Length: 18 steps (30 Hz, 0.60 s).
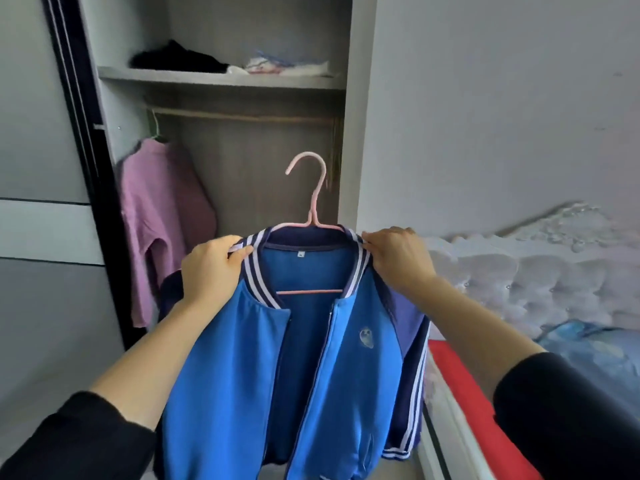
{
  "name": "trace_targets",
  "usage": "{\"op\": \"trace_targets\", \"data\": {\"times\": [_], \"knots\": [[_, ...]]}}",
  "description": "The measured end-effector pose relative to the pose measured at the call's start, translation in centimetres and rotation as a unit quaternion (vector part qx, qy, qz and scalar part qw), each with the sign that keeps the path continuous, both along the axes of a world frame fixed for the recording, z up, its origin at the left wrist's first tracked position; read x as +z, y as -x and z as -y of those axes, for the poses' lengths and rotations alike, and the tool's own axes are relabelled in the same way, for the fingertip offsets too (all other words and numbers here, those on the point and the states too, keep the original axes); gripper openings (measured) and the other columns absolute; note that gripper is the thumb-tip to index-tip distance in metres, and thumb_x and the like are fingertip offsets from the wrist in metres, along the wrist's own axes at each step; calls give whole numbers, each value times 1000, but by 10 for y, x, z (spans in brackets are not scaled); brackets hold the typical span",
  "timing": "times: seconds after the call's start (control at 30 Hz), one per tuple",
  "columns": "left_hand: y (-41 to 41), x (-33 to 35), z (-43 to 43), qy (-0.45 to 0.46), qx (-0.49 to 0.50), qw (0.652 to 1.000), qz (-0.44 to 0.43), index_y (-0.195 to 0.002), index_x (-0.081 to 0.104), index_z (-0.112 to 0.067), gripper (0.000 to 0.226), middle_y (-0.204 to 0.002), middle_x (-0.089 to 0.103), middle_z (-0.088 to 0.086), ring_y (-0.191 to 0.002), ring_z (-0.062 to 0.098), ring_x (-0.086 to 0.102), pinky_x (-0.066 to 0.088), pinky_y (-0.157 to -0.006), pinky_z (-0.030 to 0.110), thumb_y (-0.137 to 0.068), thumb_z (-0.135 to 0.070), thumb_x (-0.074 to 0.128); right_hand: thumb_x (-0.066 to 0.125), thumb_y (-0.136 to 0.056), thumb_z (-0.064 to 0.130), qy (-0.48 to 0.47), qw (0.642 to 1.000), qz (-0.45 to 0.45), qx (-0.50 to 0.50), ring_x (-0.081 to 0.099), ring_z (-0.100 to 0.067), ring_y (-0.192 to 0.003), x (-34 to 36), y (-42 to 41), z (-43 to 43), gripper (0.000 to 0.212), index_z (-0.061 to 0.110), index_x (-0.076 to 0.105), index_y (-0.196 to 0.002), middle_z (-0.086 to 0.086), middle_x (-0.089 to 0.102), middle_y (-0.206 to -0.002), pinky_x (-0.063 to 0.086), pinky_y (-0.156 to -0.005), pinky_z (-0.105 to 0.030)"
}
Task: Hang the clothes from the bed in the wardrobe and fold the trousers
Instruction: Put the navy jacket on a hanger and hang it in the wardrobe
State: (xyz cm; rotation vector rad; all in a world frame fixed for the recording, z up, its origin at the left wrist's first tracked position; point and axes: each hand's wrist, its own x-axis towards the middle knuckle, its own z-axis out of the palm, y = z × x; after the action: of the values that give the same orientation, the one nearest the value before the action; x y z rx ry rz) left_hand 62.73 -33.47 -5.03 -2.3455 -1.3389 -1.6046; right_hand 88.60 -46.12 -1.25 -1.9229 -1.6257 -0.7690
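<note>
While the person stands before the open wardrobe [356,98], both hands hold up a blue jacket [311,358] that sits on a pink hanger [313,188]. The left hand [211,268] grips the striped collar at one shoulder, thumb on top and fingers curled under the cloth. The right hand [398,259] pinches the collar at the other shoulder in the same way. The jacket hangs open at the zip, with its front panels loose and a small pale badge on the chest. The hanger's crossbar shows inside the neck. Its hook stands free in the air, below the rail [242,116] and not on it. At the rail's left end a pink top [162,216] hangs from a green hanger [156,126], close to the wardrobe's side wall. Above the rail, a shelf [221,79] carries a black heap [176,58] towards its left end. Towards the shelf's right end lies a pale bundle [277,64], too blurred to name, perhaps folded linen. Beside the wardrobe stands the bed [467,393] with a red cover along its near edge. Crumpled blue cloth [588,348] lies further back by the white tufted headboard [519,271]. Black sleeves cover both forearms near the elbows.
</note>
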Motion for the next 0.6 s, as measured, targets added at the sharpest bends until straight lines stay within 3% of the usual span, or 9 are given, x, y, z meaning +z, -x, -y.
{"op": "trace_targets", "data": {"times": [0.1, 0.13, 0.17, 0.2, 0.3, 0.37, 0.4, 0.5, 0.6], "knots": [[18, 1, -41, 21, 41, 999, -21, -62, 49, -5, 34, -52, 46, 8, -59, 38, 45, 38, -54, 38, -90, -21, 62, 51, -94, 24, -36, 991, -121, 53, 50, -30, -70, -8, 25, -47, 32, 8, 63, -69, -10, 58, -67, 35, -61, -36], [23, -1, -56, 22, 43, 999, -13, -63, 51, -4, 33, -53, 47, 10, -60, 38, 45, 39, -54, 40, -90, -21, 62, 52, -94, 30, -45, 977, -194, 72, 43, -28, -61, -10, 31, -64, 42, 2, 54, -63, -8, 49, -57, 33, -57, -36], [28, -3, -70, 24, 40, 999, -2, -67, 55, -2, 30, -56, 51, 13, -61, 39, 47, 41, -56, 41, -90, -20, 62, 52, -93, 36, -44, 962, -253, 93, 36, -27, -57, -11, 33, -81, 50, 9, 47, -52, -9, 41, -52, 32, -56, -36], [32, -6, -87, 23, 38, 999, 5, -71, 59, -2, 26, -59, 56, 15, -63, 39, 50, 43, -58, 43, -90, -20, 62, 52, -92, 40, -28, 953, -281, 109, 36, -27, -57, -11, 32, -102, 52, 5, 51, -54, -10, 42, -51, 35, -56, -35], [38, -15, -131, 20, 28, 999, 2, -71, 63, -3, 23, -57, 55, 13, -59, 34, 48, 42, -58, 43, -88, -18, 64, 61, -87, 31, 23, 946, -280, 163, 58, -19, -75, -8, 28, -158, 18, 18, 72, -81, -2, 66, -81, 46, -73, -31], [33, -17, -168, 37, 24, 999, -1, -66, 60, -3, 26, -55, 49, 16, -56, 27, 39, 39, -56, 42, -87, -17, 65, 62, -89, 23, 97, 924, -293, 227, 60, -13, -92, -6, 32, -207, 22, 16, 73, -107, 0, 70, -104, 46, -89, -29], [31, -18, -188, 44, 24, 999, -2, -63, 55, -3, 30, -55, 46, 17, -56, 23, 35, 37, -54, 41, -87, -16, 65, 59, -92, 22, 142, 916, -289, 238, 60, -14, -94, -6, 37, -231, 22, 15, 72, -108, -1, 70, -105, 45, -91, -30], [25, -18, -238, 46, 11, 999, 9, -59, 41, -6, 38, -55, 31, 11, -58, 17, 23, 27, -53, 34, -86, -15, 66, 54, -94, 21, 199, 909, -270, 246, 46, -18, -65, -4, 50, -296, 24, 6, 62, -76, -4, 55, -67, 39, -68, -32], [23, -18, -287, 74, -10, 997, 26, -60, 46, -6, 35, -57, 38, 16, -60, 16, 24, 26, -54, 32, -86, -18, 67, 58, -92, 18, 204, 907, -273, 246, 28, -14, -57, 4, 56, -347, 35, 3, 45, -62, -2, 34, -59, 26, -55, -28]]}}
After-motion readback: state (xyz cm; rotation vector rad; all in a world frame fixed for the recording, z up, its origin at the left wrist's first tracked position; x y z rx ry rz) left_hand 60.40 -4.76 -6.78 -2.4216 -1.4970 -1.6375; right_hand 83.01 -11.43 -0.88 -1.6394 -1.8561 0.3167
